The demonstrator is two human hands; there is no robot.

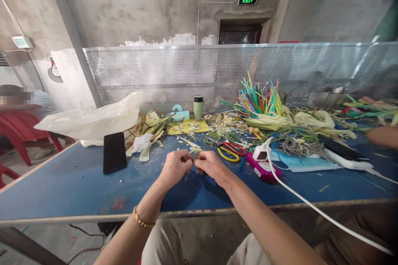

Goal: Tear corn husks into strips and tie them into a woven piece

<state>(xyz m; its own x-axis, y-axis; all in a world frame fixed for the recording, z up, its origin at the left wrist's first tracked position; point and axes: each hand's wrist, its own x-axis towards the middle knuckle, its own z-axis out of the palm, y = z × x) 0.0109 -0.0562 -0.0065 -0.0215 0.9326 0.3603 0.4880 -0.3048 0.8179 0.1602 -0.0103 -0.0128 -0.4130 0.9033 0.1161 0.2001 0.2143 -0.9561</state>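
Close together over the near middle of the blue table (139, 194), my left hand (176, 166) and my right hand (213, 166) pinch a small husk piece (195, 149). Its pale, leafy top sticks up between my fingertips, with a bit of green below. The fingers cover its lower part. Scissors with red and yellow handles (229, 155) lie just beyond my right hand. Scraps of husk and a yellow sheet (203, 126) are spread behind both hands.
A phone (115, 153) and a clear plastic bag (93, 122) lie left. Behind stand a green bottle (198, 109) and colourful stems (261, 95). Right are a magenta box (263, 169) with a white cable, wire coils (298, 147) and another person's blurred hand (384, 136).
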